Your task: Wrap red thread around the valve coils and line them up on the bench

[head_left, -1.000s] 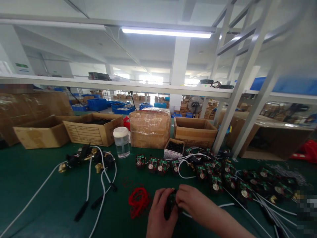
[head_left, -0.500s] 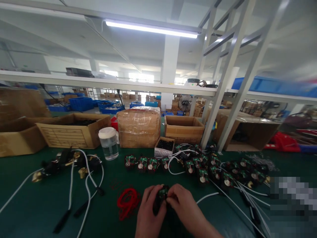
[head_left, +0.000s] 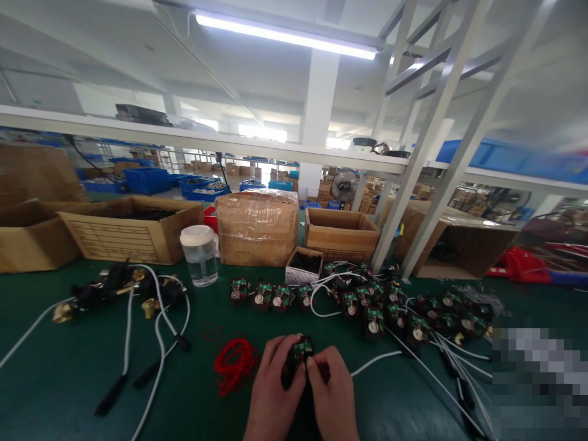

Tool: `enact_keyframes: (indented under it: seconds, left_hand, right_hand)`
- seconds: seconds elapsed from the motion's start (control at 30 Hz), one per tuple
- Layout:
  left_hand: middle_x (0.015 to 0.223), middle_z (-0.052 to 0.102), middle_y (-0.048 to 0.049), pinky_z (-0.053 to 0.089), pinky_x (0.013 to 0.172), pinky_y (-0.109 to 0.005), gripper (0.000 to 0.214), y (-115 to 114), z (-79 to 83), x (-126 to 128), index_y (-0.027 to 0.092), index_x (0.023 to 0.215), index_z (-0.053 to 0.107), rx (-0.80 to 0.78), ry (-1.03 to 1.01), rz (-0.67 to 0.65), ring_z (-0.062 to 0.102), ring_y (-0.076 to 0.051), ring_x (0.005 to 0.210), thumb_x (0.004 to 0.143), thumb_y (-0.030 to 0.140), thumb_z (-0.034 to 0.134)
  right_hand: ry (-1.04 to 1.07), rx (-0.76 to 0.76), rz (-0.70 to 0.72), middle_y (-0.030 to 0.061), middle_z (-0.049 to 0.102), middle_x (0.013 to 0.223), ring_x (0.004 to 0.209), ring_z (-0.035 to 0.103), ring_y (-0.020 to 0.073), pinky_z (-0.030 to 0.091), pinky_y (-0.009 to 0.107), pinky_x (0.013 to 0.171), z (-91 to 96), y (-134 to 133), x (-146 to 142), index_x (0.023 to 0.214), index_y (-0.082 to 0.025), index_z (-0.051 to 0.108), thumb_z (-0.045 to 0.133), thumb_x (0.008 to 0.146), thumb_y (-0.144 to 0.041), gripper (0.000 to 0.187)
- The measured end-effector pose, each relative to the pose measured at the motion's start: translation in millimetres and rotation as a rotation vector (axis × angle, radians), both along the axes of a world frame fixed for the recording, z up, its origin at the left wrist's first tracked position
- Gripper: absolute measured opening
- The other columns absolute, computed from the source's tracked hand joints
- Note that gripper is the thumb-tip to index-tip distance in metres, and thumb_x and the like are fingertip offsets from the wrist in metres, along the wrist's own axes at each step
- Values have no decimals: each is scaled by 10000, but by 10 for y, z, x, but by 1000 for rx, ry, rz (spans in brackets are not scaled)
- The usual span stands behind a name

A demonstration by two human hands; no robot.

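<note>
the left hand [head_left: 274,386] grasps a small black unit with a green circuit board [head_left: 302,348] over the dark green tabletop [head_left: 193,422], while the right hand's [head_left: 334,389] fingertips meet the unit's right edge (whether they grip it or something finer, i cannot tell). a tangled coil of thin red wire [head_left: 229,367] lies just left of the hands, and four similar black-and-green units [head_left: 279,298] stand in a row beyond.

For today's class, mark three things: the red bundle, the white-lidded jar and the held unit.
Red bundle [head_left: 234,364], head view: its tangled middle.
White-lidded jar [head_left: 201,261], head view: its clear side wall.
Held unit [head_left: 302,348], head view: its green board.
</note>
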State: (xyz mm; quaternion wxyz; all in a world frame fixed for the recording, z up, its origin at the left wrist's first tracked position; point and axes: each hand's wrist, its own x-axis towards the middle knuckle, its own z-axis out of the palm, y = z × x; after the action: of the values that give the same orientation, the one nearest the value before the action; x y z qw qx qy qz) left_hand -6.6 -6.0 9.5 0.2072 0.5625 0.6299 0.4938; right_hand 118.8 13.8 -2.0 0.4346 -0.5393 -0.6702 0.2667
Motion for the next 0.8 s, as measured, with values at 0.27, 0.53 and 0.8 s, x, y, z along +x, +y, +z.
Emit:
enact_keyframes:
  seconds: [0.27, 0.53, 0.8]
  left_hand:
    - [1238, 619, -55, 558, 993, -398, 355, -8, -47, -9, 296, 1219, 658, -19, 8, 2, 653, -228, 1134, 874, 275, 578]
    - [1271, 596, -74, 524, 1049, -452, 411, -42, -59, 16, 293, 1273, 619, -3, 15, -23, 622, -248, 1193, 864, 267, 582]
    - [1299, 622, -31, 462, 1117, -477, 499, 63, -284, -3, 313, 1254, 598, 44, 39, 24, 600, -268, 1246, 774, 194, 533]
  right_hand:
    - [-19, -158, -85, 40, 625, 787, 739, 611, 200, 538, 300, 708, -102, -50, -125, 814, -247, 446, 337, 1035, -305, 253]
    - [-71, -29, 10, 96, 611, 1043, 948, 604, 228, 521, 346, 866, -17, 116, 270, 1084, -206, 517, 309, 958, -123, 258]
    - [-731, -104, 185, 62, 606, 1132, 1075, 509, 290, 413, 435, 927, 180, 224, 650, 935, -237, 663, 591, 759, -59, 261]
